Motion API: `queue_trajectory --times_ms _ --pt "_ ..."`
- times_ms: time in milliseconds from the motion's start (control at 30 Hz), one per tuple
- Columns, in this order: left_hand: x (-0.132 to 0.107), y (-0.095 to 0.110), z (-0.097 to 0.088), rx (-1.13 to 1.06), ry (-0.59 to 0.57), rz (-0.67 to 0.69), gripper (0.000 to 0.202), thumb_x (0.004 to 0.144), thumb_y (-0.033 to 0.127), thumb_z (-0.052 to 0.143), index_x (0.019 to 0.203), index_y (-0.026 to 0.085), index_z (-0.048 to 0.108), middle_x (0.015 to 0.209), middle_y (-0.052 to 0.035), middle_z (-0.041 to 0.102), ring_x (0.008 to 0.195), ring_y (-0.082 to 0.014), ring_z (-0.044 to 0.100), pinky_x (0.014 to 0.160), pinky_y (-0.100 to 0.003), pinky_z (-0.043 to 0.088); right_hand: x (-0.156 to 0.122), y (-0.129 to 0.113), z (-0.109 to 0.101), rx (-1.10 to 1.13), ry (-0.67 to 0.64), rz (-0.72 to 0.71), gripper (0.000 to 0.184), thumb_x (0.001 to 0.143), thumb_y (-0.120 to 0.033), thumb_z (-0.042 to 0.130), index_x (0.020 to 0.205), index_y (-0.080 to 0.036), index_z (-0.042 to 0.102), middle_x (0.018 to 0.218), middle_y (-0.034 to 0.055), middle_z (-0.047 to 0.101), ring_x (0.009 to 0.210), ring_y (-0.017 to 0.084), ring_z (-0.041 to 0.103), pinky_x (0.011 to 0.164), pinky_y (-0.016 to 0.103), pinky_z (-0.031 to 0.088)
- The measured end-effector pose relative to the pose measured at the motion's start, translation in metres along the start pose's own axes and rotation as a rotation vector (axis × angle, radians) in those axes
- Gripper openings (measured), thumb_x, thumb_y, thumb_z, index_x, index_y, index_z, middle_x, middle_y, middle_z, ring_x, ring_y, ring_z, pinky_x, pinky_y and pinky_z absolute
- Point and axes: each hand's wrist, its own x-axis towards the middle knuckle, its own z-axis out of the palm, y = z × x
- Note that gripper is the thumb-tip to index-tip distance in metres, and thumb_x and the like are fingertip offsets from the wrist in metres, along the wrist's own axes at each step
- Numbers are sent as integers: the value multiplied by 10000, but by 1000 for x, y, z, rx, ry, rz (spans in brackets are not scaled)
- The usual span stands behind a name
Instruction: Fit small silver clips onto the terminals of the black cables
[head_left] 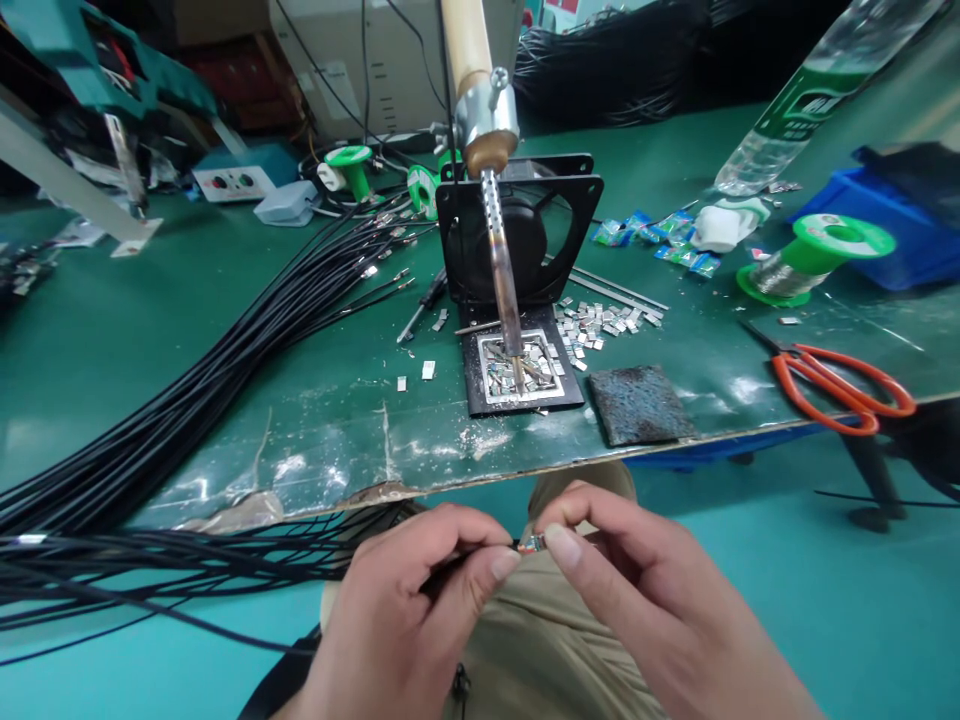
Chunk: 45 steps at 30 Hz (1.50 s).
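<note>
My left hand [442, 585] pinches a black cable close to its end, thumb against forefinger, just below the table's front edge. Coloured wires [529, 545] come out of that cable end between my two hands. At their other side my right hand [611, 575] closes thumb and forefinger on a small silvery connector [541, 541], mostly hidden by the fingertips. Above the hands, a soldering iron [501, 270] points down over a metal-framed tray [484, 390] of small metal pieces. Loose connectors [600, 325] lie in a heap to its right.
A bundle of black cables [247, 345] crosses the table's left side; more cables [247, 560] hang below. A black fan [517, 240] stands behind the iron. At right are a dark pad [641, 403], orange-handled scissors [832, 380], a solder spool [806, 260] and a bottle [806, 110].
</note>
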Motion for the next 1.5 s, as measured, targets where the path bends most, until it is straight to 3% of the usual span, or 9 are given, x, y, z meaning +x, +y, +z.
queue_trajectory --times_ms 133,267,533,833,967,1333,1500 --pt "4 9 1 -202 -37 -166 230 910 437 694 837 225 749 787 -7 733 737 -159 631 704 -255 503 2 -6 4 34 4 54 379 1022 -465 556 766 -192 611 664 -16 489 587 117 430 517 217 377" --pt "9 12 1 -372 -99 -281 246 861 440 739 839 196 760 803 -21 718 764 -162 587 692 -258 462 3 0 5 -10 64 -61 339 1042 -398 568 778 -201 648 683 -16 527 592 108 460 523 201 390" --pt "12 7 2 -481 -132 -367 255 890 437 754 821 194 722 709 45 564 678 -106 414 664 -240 350 1 0 4 -48 92 -121 306 1041 -341 588 774 -207 650 678 -28 537 582 91 476 515 173 399" --pt "14 12 4 -543 -130 -400 251 830 416 794 756 194 704 590 84 389 588 -102 223 691 -250 355 2 6 3 -72 108 -163 287 1052 -319 586 791 -217 647 676 -34 532 555 93 430 474 186 351" --pt "17 14 4 -599 -134 -430 246 734 394 865 737 196 720 575 85 389 585 -104 211 629 -251 307 4 6 2 -59 95 -147 291 1050 -333 590 792 -215 653 667 -35 521 557 91 432 482 186 349" --pt "18 16 3 -604 -134 -475 365 696 480 881 726 167 696 722 27 550 603 -93 262 589 -282 202 1 -10 2 62 88 84 355 1003 -449 634 752 -197 636 654 -36 419 591 111 337 538 245 309" --pt "20 15 4 -690 -156 -470 328 682 415 880 677 160 672 804 6 630 565 -67 260 561 -281 177 2 -2 -3 100 -1 4 368 1038 -459 615 787 -192 639 623 -46 369 556 102 278 483 235 255"
